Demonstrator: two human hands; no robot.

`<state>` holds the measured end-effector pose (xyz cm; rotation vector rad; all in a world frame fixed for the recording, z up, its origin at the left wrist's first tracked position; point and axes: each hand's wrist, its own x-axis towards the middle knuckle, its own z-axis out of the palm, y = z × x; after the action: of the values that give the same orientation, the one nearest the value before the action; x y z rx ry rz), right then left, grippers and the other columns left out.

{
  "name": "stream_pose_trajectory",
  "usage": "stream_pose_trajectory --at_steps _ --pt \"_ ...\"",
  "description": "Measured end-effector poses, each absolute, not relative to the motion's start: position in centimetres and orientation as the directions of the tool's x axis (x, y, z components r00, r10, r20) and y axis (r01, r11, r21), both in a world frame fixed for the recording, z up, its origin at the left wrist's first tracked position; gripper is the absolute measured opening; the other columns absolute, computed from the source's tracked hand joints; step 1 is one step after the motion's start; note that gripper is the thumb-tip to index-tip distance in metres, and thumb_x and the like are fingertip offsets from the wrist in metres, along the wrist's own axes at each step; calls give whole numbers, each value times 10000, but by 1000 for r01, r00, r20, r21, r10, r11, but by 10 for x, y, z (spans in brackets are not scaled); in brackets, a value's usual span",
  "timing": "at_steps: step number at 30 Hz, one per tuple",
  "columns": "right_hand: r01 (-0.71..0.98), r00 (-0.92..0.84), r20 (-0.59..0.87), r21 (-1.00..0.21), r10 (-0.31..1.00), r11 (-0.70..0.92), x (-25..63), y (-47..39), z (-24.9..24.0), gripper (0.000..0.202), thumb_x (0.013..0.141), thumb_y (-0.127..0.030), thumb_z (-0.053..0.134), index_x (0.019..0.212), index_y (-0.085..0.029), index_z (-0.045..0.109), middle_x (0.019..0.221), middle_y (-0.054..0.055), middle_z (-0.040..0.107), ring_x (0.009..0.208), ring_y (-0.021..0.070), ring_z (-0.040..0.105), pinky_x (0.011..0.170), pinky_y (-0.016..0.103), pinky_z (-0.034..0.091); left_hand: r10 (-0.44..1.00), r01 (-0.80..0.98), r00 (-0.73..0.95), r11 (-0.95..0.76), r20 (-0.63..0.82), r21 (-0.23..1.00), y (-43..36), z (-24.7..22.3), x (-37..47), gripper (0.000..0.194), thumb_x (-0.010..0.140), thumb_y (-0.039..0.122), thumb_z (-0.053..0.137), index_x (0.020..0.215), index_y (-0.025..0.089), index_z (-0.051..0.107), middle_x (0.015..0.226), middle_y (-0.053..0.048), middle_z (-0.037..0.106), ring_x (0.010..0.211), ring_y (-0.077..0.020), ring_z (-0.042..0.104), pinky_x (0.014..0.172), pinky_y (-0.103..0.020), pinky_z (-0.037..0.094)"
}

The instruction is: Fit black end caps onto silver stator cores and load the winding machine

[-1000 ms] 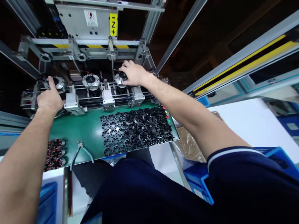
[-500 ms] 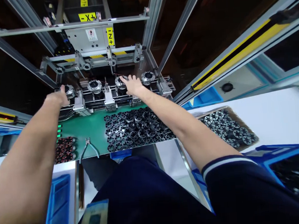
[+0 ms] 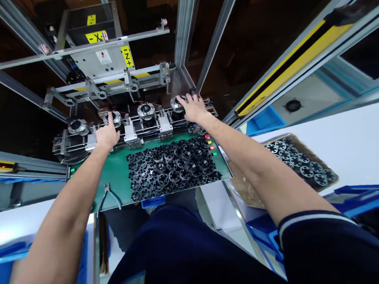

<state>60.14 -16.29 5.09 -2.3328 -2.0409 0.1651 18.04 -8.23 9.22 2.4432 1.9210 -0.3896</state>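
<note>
My left hand (image 3: 108,134) points its index finger onto the second round metal fixture (image 3: 115,118) from the left, its other fingers curled. My right hand (image 3: 194,109) lies with spread fingers on the rightmost round fixture (image 3: 175,104), partly covering it. Between the hands, another round fixture (image 3: 146,111) carries a black ring part with a thin red wire leading off it. The leftmost fixture (image 3: 78,126) is untouched. Whether the fingertips press or only rest, I cannot tell.
Black ring parts (image 3: 171,166) cover much of the green mat (image 3: 121,161). Teal-handled pliers (image 3: 107,196) lie at its front left. Red, yellow and green buttons (image 3: 211,148) sit by the right forearm. A cardboard tray (image 3: 248,192) of rings stands right. A metal bar (image 3: 84,49) crosses above.
Both hands have moved right along the row of fixtures: the left from the leftmost to the second, the right from the third to the rightmost. The camera view has shifted slightly.
</note>
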Motion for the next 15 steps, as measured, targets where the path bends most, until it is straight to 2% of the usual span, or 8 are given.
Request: stream_pose_trajectory --at_steps 3,5,7,9,12,15 --pt "978 171 -39 -118 985 -174 597 -159 37 1082 1065 -358 787 2026 -260 299 2074 319 285 1867 651 334 1436 923 315 956 962 194 -229 -221 -149 -76 86 177 1289 1093 355 756 2003 5 -87 1484 -420 834 1402 -543 849 1207 -640 650" --pt "969 202 -38 -140 979 -205 592 -157 37 1055 1084 -358 770 2024 -238 307 2072 348 263 1874 672 322 1427 948 291 952 966 182 -220 -247 -136 -71 85 178 1379 1037 317 817 1996 -4 -121 1503 -427 828 1406 -543 850 1218 -633 648" --pt "959 221 -41 -172 974 -225 587 -155 44 1046 1071 -338 786 2011 -202 346 2055 375 281 1860 682 351 1416 960 295 945 968 184 -222 -270 -118 -67 91 181 1409 996 282 851 2002 -7 -92 1526 -433 819 1430 -545 843 1243 -632 637" --pt "953 212 -35 -216 977 -214 584 -158 57 1032 1031 -311 822 1975 -174 427 2032 373 349 1842 670 393 1421 960 300 940 968 196 -231 -279 -98 -67 102 183 1367 983 276 861 2018 4 10 1549 -435 811 1460 -554 830 1272 -645 622" --pt "943 153 26 -304 988 -138 590 -183 79 1003 1009 -286 814 1947 -165 479 2017 310 433 1841 581 430 1472 873 343 946 968 229 -245 -231 -43 -87 121 174 1235 1058 367 810 2028 54 114 1571 -382 826 1499 -536 811 1306 -658 604" --pt "917 155 155 -391 976 -83 607 -250 81 958 1108 -333 665 2007 -217 357 2043 216 428 1864 407 412 1522 686 401 947 951 302 -293 -109 96 -145 117 139 1118 1177 471 656 2040 156 19 1581 -217 864 1466 -405 836 1283 -534 638"
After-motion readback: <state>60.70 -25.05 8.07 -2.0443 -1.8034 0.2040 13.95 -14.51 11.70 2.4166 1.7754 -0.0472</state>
